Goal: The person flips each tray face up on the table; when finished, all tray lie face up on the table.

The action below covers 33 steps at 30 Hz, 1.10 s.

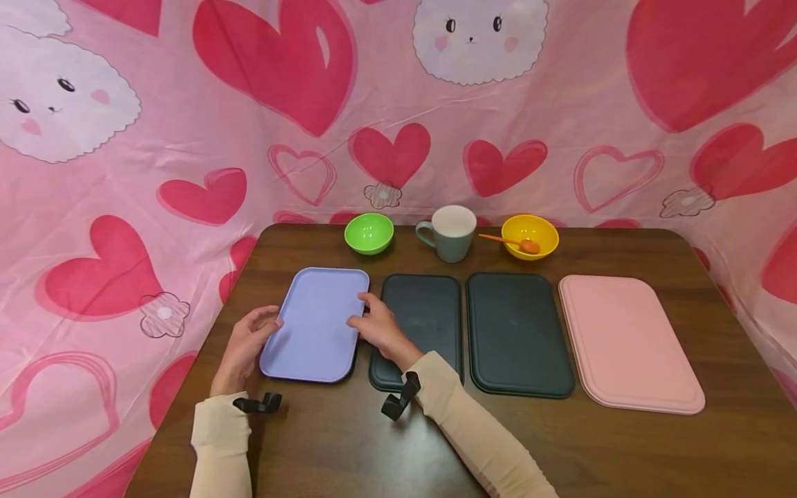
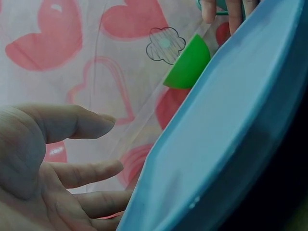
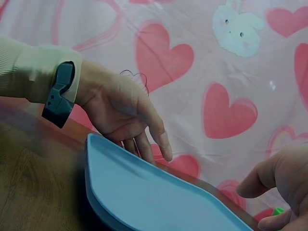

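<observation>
A lavender rectangular tray [image 1: 314, 325] lies on the left part of the table and looks blue in both wrist views. At its left edge is my left hand [image 1: 249, 339], fingertips right at the rim. The left wrist view shows that left hand [image 2: 67, 163] with its thumb lifted away and its fingers spread. My right hand [image 1: 380, 325] is at the tray's right edge, thumb and forefinger apart and overlapping the rim. Part of the right hand [image 3: 284, 183] also shows in the right wrist view, with a gap between thumb and fingers.
Right of the tray lie two dark rectangular panels, a nearer one [image 1: 429, 311] and another [image 1: 517, 335], then a pink one [image 1: 629, 342]. Along the back stand a green bowl [image 1: 369, 234], a grey-green mug [image 1: 453, 242] and a yellow bowl [image 1: 548, 238] holding an orange spoon [image 1: 529, 246].
</observation>
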Each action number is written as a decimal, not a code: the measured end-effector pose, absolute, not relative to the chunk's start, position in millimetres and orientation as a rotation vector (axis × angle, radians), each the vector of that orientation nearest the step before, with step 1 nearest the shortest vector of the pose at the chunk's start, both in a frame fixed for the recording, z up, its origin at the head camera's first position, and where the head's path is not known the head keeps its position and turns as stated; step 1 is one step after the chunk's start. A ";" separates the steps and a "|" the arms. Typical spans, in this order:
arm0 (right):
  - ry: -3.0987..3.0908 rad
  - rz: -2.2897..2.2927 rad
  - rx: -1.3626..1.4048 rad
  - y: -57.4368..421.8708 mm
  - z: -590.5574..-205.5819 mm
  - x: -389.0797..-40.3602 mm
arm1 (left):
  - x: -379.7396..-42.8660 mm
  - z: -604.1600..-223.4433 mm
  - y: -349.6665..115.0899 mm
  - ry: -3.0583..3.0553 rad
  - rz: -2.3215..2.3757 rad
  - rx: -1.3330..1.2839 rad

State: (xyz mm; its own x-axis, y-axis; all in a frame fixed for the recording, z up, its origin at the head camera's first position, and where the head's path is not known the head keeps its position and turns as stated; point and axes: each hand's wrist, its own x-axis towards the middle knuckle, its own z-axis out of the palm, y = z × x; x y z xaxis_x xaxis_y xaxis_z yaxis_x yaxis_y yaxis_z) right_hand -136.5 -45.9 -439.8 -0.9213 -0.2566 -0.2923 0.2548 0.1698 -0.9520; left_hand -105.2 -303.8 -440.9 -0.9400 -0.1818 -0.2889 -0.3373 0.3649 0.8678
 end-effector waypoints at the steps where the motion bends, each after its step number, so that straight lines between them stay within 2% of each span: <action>1: 2.060 -1.810 0.000 -45.8 -439.8 -136.7 | -105.0 -440.8 -302.8 2.475 1.627 -0.471; 33: 1.983 -1.847 0.025 -44.2 -439.8 -135.8 | -103.2 -440.7 -296.8 2.430 1.642 -0.472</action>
State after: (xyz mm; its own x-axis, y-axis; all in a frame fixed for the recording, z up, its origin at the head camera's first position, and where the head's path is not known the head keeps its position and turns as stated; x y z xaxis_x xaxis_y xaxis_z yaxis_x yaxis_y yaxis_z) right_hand -135.8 -44.2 -439.8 -0.9082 -0.2722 -0.3180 0.2978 0.1136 -0.9478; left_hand -103.2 -296.8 -440.7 -0.9353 -0.1638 -0.3137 -0.3521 0.3433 0.8707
